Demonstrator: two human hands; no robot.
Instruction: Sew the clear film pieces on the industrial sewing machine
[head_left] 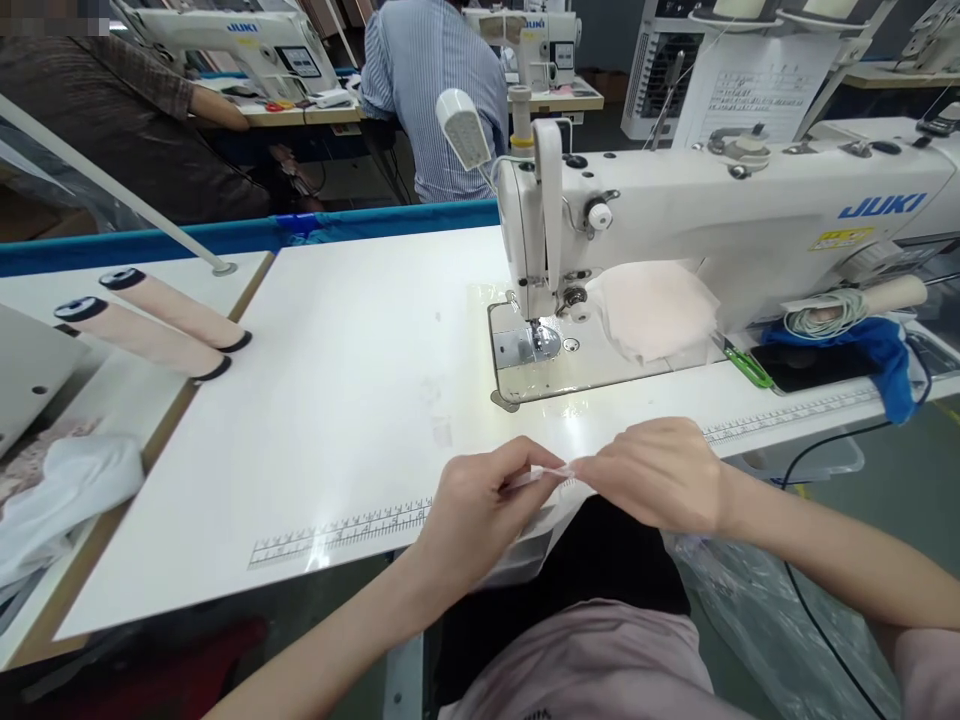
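Close to the table's front edge, my left hand (pixel 480 505) pinches a small piece of thin white fabric (pixel 534 474) between thumb and fingers. My right hand (pixel 656 472) is closed on the other end of the same piece, its fingertips almost meeting the left ones. Much of the fabric is hidden by my fingers. Beyond my hands stands a white sewing machine (pixel 720 215), its presser foot (pixel 536 335) over the metal plate. A stack of pale pink fabric pieces (pixel 656 310) lies on the machine bed, right of the needle.
Green thread snips (pixel 746 362), a dark phone (pixel 814 366) and a blue cloth (pixel 892 365) lie at the right. Two thread cones (pixel 146 338) rest at the left. A printed ruler (pixel 337 532) runs along the front edge. Two people (pixel 435 90) sit beyond the blue-edged table.
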